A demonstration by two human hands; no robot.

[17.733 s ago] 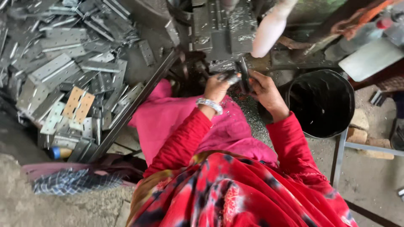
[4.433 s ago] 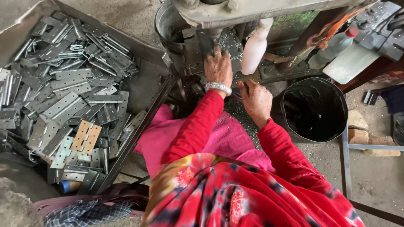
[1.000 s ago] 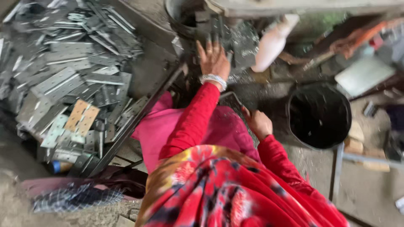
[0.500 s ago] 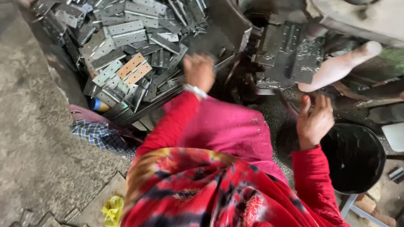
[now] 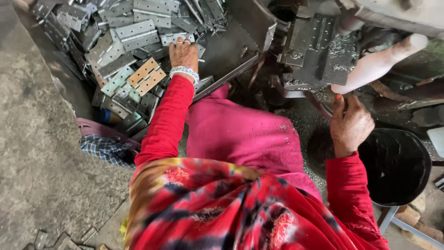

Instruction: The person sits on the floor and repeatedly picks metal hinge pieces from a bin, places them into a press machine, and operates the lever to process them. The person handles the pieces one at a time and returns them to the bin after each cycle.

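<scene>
**Left hand in the hinge pile, right hand at the machine**

The left hand [image 5: 183,53] lies palm down on a heap of grey metal hinges [image 5: 134,34], its fingers [image 5: 178,42] spread and curled over the plates at the pile's near edge; whether they have closed on any one hinge cannot be told, since the back of the hand hides what is under it. The hinges lie loose and overlapping in a metal tray [image 5: 240,41] just left of the person's lap, within arm's reach. Two brown, unfinished-looking hinges [image 5: 146,75] lie on top beside the wrist, which bears a beaded bracelet [image 5: 184,71].

The right hand [image 5: 350,125] rests loosely curled and seemingly empty below the machine's steel fixture [image 5: 319,48], near a pale handle [image 5: 377,65]. Metal shavings dust the pink skirt [image 5: 240,134]; a black bucket [image 5: 395,166] stands by the right arm.
</scene>
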